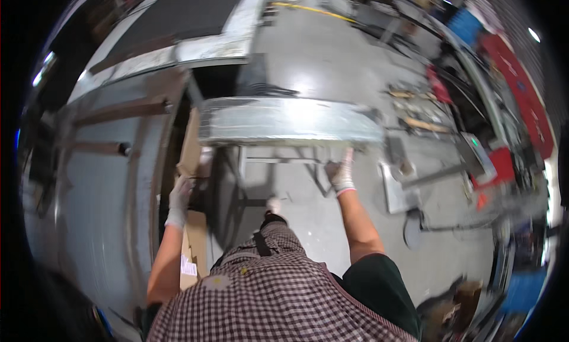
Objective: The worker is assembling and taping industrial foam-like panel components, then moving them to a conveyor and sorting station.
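A long silvery bundle [290,120], which looks wrapped in clear film, lies crosswise on a metal-framed stand [284,160] in front of me. My right hand [341,175], in a pale glove, is just at the bundle's near edge towards its right end. One finger stretches up to that edge and the others are spread apart. On the left, my gloved left hand [179,194] closes on the lower end of a brown cardboard piece [190,145]. This cardboard stands upright beside the bundle's left end. Motion blur softens the fingers of both hands.
A large grey panelled table [101,205] with brown tubes [118,112] fills the left. Below my left hand stands an open cardboard box [195,241]. Tools [424,125] and a red machine part [504,170] are on the right. A round-based stand [413,229] rests on the floor.
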Tool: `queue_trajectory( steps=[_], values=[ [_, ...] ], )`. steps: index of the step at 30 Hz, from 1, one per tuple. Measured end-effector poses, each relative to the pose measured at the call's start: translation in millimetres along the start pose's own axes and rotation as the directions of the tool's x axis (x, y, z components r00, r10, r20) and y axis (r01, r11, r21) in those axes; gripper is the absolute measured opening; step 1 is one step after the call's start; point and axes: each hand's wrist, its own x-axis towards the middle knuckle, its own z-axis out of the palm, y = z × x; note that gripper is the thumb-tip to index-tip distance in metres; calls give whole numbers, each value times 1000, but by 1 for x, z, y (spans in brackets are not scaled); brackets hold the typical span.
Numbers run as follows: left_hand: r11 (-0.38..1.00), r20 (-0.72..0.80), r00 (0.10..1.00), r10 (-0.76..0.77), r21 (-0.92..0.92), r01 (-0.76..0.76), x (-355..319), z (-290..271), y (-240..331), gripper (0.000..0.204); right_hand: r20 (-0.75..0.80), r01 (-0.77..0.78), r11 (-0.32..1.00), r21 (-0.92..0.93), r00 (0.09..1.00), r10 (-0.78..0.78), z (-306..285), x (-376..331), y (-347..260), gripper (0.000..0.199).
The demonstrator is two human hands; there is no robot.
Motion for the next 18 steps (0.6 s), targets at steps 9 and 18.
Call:
queue_trajectory(
  steps=[9, 18],
  values=[
    [851, -480, 753, -450, 27, 525, 185, 42, 23, 75, -126, 209, 958, 197, 974, -186, 11, 125, 5, 82],
    [827, 27, 860, -509, 292, 480, 268, 68, 33, 91, -404, 434, 880, 194, 853, -332, -34, -72, 66, 80]
  ],
)
